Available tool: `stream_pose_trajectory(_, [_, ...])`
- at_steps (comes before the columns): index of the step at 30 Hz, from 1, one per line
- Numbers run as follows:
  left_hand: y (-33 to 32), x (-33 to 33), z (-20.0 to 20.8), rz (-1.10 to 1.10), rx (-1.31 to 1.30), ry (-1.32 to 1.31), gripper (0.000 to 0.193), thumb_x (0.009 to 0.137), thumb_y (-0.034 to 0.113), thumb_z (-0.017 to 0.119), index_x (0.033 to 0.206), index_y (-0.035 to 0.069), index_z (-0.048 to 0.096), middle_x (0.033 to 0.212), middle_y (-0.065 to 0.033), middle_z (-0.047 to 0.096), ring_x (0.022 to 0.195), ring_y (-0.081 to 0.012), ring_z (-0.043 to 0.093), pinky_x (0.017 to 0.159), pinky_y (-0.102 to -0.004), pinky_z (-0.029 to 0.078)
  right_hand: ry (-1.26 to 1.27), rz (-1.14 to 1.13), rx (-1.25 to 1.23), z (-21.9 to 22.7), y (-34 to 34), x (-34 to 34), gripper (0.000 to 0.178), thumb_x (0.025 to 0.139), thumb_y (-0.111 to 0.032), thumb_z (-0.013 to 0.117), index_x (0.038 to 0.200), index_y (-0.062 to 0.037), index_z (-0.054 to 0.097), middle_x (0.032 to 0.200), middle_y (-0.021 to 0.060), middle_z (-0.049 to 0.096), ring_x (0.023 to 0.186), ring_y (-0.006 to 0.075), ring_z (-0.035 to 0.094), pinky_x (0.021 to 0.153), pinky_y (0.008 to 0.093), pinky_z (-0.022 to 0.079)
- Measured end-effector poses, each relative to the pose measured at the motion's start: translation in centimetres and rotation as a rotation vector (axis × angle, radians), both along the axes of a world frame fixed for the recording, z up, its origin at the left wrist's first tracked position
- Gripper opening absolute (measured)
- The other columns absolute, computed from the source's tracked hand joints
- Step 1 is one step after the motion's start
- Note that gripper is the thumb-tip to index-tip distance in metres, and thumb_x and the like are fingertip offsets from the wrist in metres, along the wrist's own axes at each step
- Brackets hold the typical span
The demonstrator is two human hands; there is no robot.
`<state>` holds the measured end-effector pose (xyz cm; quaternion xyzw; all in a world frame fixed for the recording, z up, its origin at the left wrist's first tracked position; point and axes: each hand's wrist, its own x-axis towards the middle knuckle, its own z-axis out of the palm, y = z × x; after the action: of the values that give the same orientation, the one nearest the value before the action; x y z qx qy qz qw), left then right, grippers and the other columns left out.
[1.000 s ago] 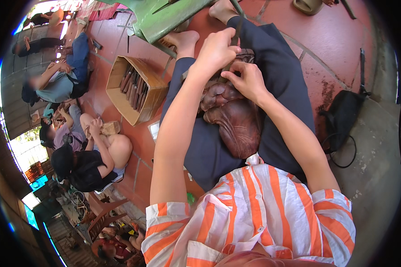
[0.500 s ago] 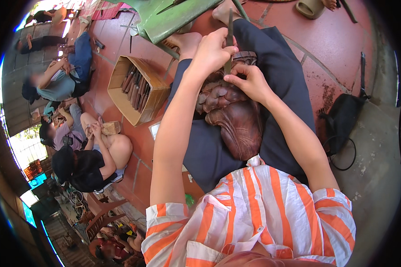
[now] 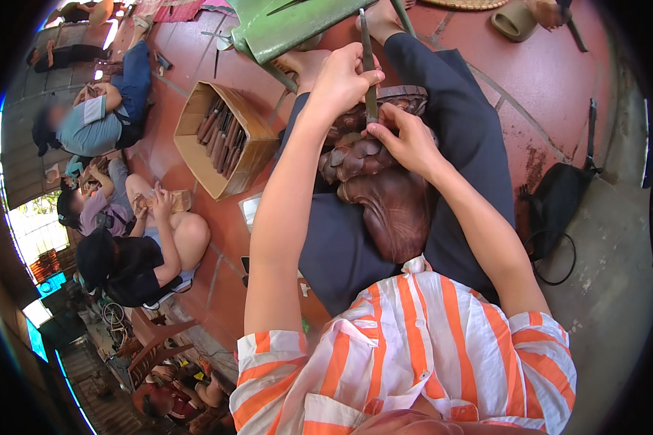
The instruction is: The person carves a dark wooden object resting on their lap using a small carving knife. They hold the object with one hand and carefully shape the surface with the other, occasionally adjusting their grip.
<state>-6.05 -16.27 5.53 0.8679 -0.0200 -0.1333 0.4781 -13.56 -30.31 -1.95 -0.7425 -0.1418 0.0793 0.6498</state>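
Note:
Between my thighs lies a dark brown wooden carving (image 3: 395, 206), its surface cut in rounded, folded shapes. Above it, a long narrow metal blade (image 3: 368, 54) points away from me. The fingers of my left hand (image 3: 343, 80) are closed round the middle of the blade. At its near end, my right hand (image 3: 405, 138) pinches the blade between thumb and fingers. Both hands hide part of the carving's far side, and I cannot tell whether the blade touches the wood.
Left of my leg, an open cardboard box (image 3: 221, 141) holds several wooden-handled tools (image 3: 221, 138). A green plastic stool (image 3: 290, 29) stands ahead, with a thin dark tool on it. A black bag (image 3: 559, 203) lies at right. Several people sit on the tiled floor (image 3: 221, 290) at left.
The blade has tilted, its far tip shifting slightly left. Both hands still hold it, with small finger shifts. At left, a seated person's hands have moved.

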Motion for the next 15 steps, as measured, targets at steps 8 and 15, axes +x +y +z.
stream_pose_trajectory(8, [0.7, -0.1, -1.0, -0.028, -0.016, -0.104, 0.015, 0.076, 0.008, 0.070, 0.084, 0.001, 0.060, 0.065, -0.0092, 0.064, 0.062, -0.0177, 0.064, 0.058, -0.0315, 0.047, 0.051, -0.016, -0.336, 1.4, 0.0, 0.3, 0.026, 0.085, -0.026, 0.066, 0.085, -0.0032, 0.054, 0.067, 0.0143, 0.058, 0.065, 0.0351, 0.059, 0.059, 0.0436, 0.042])
stream_pose_trajectory(15, [0.7, -0.1, -0.9, -0.032, -0.035, -0.041, 0.012, 0.081, 0.001, 0.067, 0.087, -0.001, 0.056, 0.073, -0.0078, 0.064, 0.067, -0.0127, 0.064, 0.061, -0.0283, 0.050, 0.011, 0.014, -0.254, 1.0, -0.4, 0.4, 0.026, 0.084, -0.028, 0.067, 0.086, -0.0043, 0.058, 0.068, 0.0142, 0.058, 0.065, 0.0337, 0.060, 0.059, 0.0404, 0.044])
